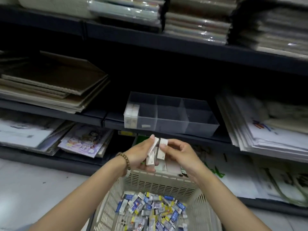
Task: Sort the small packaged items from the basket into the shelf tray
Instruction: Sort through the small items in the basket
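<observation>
Above the far rim of the cream basket (160, 182) heaped with small packets (150, 210), my left hand (141, 155) gripped several white boxes (150, 160) while my right hand (178, 155) pinched another box (162, 150) beside them, below the clear shelf tray (171, 114), whose left compartment held similar boxes (131, 114).

- The tray (200, 129) sat on the shelf (93, 116), behind and above the basket (160, 182)
- Small boxes (131, 114) stood in the tray's left compartment
- Packaged items (150, 209) lay in the basket
</observation>
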`<state>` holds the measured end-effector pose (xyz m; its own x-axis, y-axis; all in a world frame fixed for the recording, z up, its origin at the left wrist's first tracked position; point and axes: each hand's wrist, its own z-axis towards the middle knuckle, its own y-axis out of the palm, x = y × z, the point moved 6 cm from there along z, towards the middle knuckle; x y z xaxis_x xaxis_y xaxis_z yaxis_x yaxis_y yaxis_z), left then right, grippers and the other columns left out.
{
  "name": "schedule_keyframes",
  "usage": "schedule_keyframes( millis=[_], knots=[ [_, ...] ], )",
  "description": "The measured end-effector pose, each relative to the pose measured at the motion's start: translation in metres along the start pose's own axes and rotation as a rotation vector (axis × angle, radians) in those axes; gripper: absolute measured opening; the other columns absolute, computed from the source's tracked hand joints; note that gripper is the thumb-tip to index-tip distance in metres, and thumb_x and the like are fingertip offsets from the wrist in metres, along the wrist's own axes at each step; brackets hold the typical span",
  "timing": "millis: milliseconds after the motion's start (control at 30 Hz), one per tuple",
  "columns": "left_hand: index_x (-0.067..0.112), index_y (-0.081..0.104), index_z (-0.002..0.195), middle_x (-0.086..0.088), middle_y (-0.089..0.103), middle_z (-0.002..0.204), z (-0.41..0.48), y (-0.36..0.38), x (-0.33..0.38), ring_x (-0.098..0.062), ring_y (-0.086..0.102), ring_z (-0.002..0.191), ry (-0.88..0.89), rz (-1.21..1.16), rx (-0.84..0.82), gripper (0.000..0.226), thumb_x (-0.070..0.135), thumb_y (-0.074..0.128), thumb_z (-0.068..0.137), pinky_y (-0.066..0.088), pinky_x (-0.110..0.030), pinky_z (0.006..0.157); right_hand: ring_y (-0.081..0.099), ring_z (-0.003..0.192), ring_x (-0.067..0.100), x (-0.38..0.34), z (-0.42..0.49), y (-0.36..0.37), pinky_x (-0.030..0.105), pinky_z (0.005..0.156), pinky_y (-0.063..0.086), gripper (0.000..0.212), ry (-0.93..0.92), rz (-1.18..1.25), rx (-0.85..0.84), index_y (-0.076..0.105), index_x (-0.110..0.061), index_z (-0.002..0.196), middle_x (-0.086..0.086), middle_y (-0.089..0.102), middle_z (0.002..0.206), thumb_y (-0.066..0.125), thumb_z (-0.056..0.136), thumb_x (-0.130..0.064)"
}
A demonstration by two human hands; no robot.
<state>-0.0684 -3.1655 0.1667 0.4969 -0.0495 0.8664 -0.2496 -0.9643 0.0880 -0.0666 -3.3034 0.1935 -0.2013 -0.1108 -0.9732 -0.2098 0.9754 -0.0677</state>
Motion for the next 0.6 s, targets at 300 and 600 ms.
schedule_keyframes(
  millis=[300, 600],
  knots=[
    [0.01, 0.061, 0.1, -0.013, 0.066, 0.086, 0.004, 0.002, 0.026, -0.024, 0.069, 0.069, 0.044, -0.531, -0.071, 0.034, 0.039, 0.042, 0.097, 0.057, -0.038, 0.059, 0.067, 0.078, 0.013, -0.018, 0.013, -0.014, 0.022, 0.071, 0.049, 0.032, 0.04, 0.254, -0.02, 0.068, -0.011, 0.102, 0.007, 0.073, 0.087, 0.065, 0.078, -0.031],
    [0.016, 0.055, 0.095, -0.001, 0.053, 0.076, 0.006, -0.013, 0.023, -0.004, 0.047, 0.044, 0.151, -0.382, 0.154, 0.037, 0.052, 0.052, 0.085, 0.032, -0.013, 0.032, 0.068, 0.089, 0.016, -0.017, 0.006, 0.008, 0.024, 0.076, 0.056, 0.043, 0.062, 0.473, -0.158, 0.064, -0.009, 0.113, 0.01, 0.071, 0.1, 0.069, 0.073, -0.024]
  ],
)
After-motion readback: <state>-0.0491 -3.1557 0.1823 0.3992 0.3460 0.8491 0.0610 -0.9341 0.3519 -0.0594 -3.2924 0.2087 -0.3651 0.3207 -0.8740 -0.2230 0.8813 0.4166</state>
